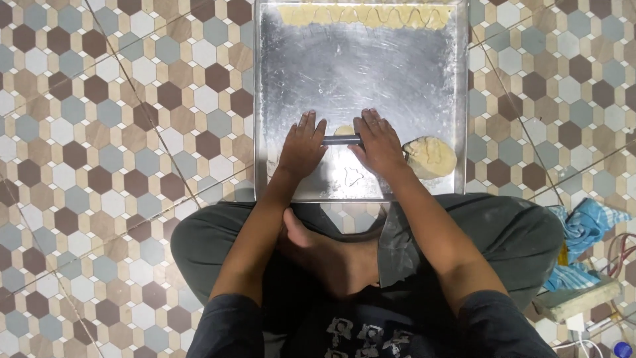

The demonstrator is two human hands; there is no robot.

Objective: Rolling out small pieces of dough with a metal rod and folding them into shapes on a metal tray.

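Here, a thin dark rod (342,140) is pressed under both palms on a metal tray (358,73) laid on the tiled floor. The left hand (301,147) lies flat with fingers spread over one end; the right hand (379,142) lies flat over the other, fingers close together. Under the rod's middle a small piece of dough (344,130) is seen.

The dough is judged soft, light and easily torn or smeared, likely a little sticky on bare metal; it is best lifted from beneath at its edge. The rod looks stiff and smooth, and is best held at its two ends.

A bigger lump (430,157) rests just beside the right hand. A cut strip (364,15) along the tray's far rim is cropped by the frame. Most of the small piece and both rod ends are hidden under the hands, so its shape cannot be told.
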